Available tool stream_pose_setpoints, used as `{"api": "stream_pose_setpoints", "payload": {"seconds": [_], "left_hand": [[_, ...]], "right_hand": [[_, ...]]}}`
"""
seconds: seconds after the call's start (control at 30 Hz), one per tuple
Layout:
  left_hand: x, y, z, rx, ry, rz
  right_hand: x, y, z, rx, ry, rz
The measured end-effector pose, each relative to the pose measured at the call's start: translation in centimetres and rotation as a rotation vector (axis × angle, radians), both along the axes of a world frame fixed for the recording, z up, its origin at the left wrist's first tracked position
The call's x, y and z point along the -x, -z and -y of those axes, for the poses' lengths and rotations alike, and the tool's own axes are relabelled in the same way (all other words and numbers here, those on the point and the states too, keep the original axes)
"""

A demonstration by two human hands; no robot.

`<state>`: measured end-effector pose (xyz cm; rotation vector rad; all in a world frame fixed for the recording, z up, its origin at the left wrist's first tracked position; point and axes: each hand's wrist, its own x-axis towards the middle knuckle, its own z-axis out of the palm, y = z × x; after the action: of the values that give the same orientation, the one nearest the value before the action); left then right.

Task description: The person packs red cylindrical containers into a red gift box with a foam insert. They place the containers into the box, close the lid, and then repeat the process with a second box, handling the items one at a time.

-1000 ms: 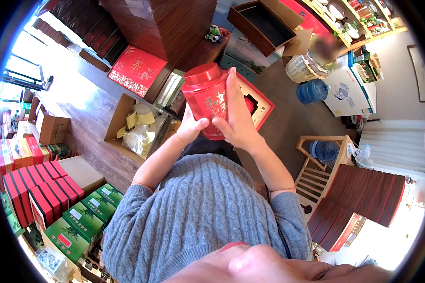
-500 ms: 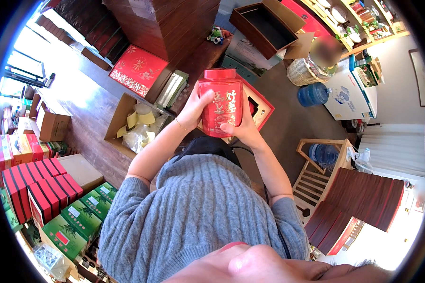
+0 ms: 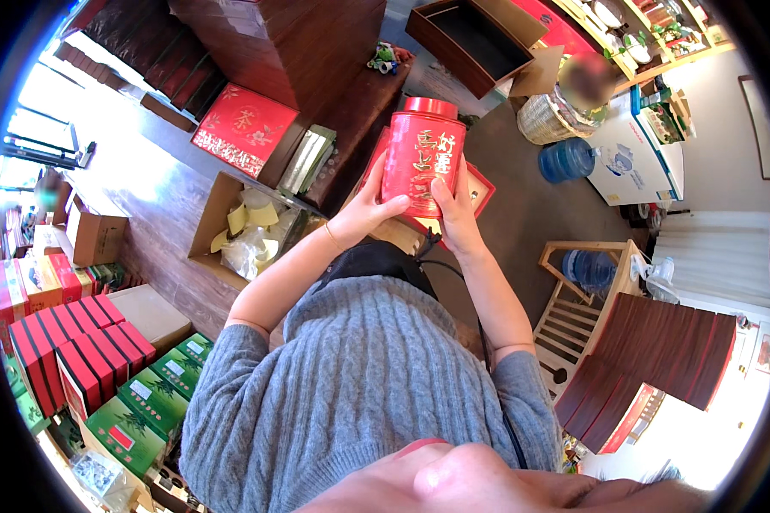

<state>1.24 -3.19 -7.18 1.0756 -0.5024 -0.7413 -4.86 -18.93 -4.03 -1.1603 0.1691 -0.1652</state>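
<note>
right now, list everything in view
canister: 1, red and gold, centre
open box: 1, red, behind canister
packing carton: 1, brown, left of canister
flowered box: 1, red, upper left
black-lined box: 1, brown, top
basket: 1, pale, upper right
jugs: 2, blue, right
large carton: 1, white and blue, upper right
rack: 1, pale wood, right
stacked boxes: several, dark brown, lower right
black-striped boxes: several, red, lower left
leafy boxes: several, green, lower left
shelving: 1, pale wood, top right
sweater: 1, grey, lower centre
left grip: 1, bare, at canister's left
right grip: 1, bare, at canister's right
</note>
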Motion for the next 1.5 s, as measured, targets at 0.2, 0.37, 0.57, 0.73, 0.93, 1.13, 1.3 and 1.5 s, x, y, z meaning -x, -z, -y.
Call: {"api": "stream_pose_setpoints", "payload": {"seconds": [0.2,0.37,0.57,0.73,0.93,1.13,1.3,1.5], "left_hand": [[1.3,1.0,-0.4,0.245,-0.035,-0.300],[3.8,2.7,-0.4,0.256,-0.063,-0.352],[1.9,2.7,-3.9,0.272,-0.246,-0.381],[0.5,2.5,-8.5,0.162,-0.300,-0.270],[2.4,3.8,-14.5,-0.012,-0.271,-0.293],[5.3,5.0,-19.3,-0.034,-0.362,-0.342],[6.8,5.8,-22.5,-0.039,-0.495,-0.442],[6.9,9.8,-32.5,-0.536,-1.006,-0.265]], "right_hand": [[0.6,3.4,-1.8,-0.152,0.130,0.107],[0.6,4.8,-4.3,-0.084,0.165,0.103],[-0.3,5.5,-0.5,0.424,-0.036,0.132],[-2.2,1.2,2.2,0.368,-0.388,-0.041],[-2.7,1.2,-1.9,0.419,-0.696,-0.184],[-3.9,3.4,-6.1,0.422,-0.801,-0.102],[-4.6,3.8,-10.0,0.290,-0.771,-0.079],[-9.0,4.4,-6.1,0.145,-0.586,-0.173]]}}
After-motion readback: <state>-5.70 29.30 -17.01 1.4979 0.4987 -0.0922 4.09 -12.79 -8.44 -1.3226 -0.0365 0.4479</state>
